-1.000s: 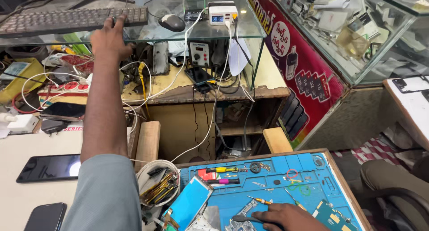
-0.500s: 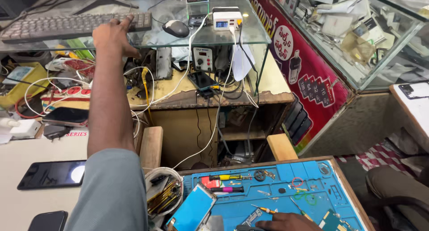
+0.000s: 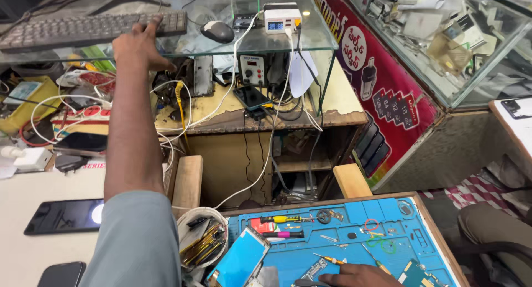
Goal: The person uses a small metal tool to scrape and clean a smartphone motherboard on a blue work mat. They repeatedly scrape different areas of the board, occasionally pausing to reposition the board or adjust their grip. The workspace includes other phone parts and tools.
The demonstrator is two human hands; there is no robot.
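Left hand (image 3: 137, 46) is stretched up, fingers spread open on the keyboard (image 3: 83, 29); right hand (image 3: 360, 276) lies flat and empty on the blue mat (image 3: 388, 231).

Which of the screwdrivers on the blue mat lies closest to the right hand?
The small orange-handled screwdriver, just above the right hand at the mat's lower edge. The yellow-handled one and the pink-handled one lie farther up, towards the mat's left.

You see an evenly lit, bright indoor scene with soft, faint shadows. Pale glare streaks the clear glass shelf (image 3: 266, 40) and the glass display case (image 3: 465, 48). Focus is sharp centrally; straight lines bow slightly near the edges.
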